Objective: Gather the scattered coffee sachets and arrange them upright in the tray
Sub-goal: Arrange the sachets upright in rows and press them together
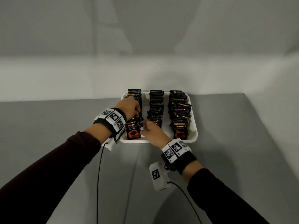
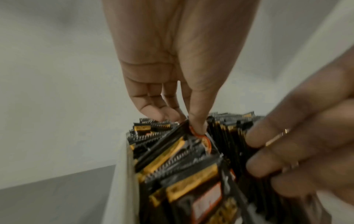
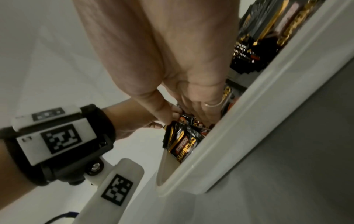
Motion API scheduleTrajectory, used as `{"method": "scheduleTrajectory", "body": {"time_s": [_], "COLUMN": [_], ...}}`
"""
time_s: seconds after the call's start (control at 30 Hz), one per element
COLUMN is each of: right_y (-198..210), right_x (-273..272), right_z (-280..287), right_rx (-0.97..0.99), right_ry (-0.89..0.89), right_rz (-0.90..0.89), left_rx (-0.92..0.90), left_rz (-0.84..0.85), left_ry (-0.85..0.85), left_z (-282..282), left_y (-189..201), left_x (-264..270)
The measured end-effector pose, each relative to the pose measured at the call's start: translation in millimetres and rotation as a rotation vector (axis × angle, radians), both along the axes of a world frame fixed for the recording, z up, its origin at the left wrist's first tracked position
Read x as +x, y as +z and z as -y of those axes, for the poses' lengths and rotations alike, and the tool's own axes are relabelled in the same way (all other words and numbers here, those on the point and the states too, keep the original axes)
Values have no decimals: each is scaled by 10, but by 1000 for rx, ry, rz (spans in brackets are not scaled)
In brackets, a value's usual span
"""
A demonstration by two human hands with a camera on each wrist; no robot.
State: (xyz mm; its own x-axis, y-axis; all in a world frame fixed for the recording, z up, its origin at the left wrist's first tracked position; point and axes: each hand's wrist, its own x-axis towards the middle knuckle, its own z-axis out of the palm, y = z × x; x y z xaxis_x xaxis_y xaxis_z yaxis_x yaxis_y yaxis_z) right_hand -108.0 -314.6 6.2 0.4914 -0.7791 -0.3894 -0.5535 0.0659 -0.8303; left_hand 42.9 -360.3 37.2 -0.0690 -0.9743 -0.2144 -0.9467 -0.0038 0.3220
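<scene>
A white tray (image 1: 194,136) holds three rows of black coffee sachets standing upright: a left row (image 1: 134,131), a middle row (image 1: 156,104) and a right row (image 1: 179,110). My left hand (image 1: 138,110) reaches down into the left row; in the left wrist view its thumb and fingers (image 2: 198,127) pinch the top of one sachet (image 2: 205,144). My right hand (image 1: 144,126) comes in from the front at the same row. Its thumb and fingers (image 3: 168,117) grip the top of sachets (image 3: 184,141) near the row's front. The held sachets are partly hidden by both hands.
The tray stands on a grey table (image 1: 64,120), against a white wall (image 1: 145,46) at the back. The table's right edge (image 1: 252,126) runs close beside the tray. Two black cables (image 1: 98,175) hang from the wrist cameras over the table's near part.
</scene>
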Motion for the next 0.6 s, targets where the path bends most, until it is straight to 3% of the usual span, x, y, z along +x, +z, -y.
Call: {"method": "scheduleTrajectory", "body": {"time_s": [0.1, 0.3, 0.37, 0.43, 0.6], "right_y": [20, 125, 194, 257, 339], "right_x": [-185, -424, -366, -276, -92], "right_z": [-21, -38, -22, 26, 164], "right_rx": [4, -44, -48, -73, -233], "right_ry": [13, -208, -313, -374, -297], "right_rz": [36, 230, 316, 366, 345], "left_rx": [-62, -378, -300, -186, -128], "left_rz": [-143, -478, -777, -970, -815], "left_ry": [91, 434, 518, 558, 426], "left_z": [-42, -370, -567, -765, -1008], "left_y": [117, 316, 248, 123, -163], "left_x": [59, 303, 264, 165, -32]}}
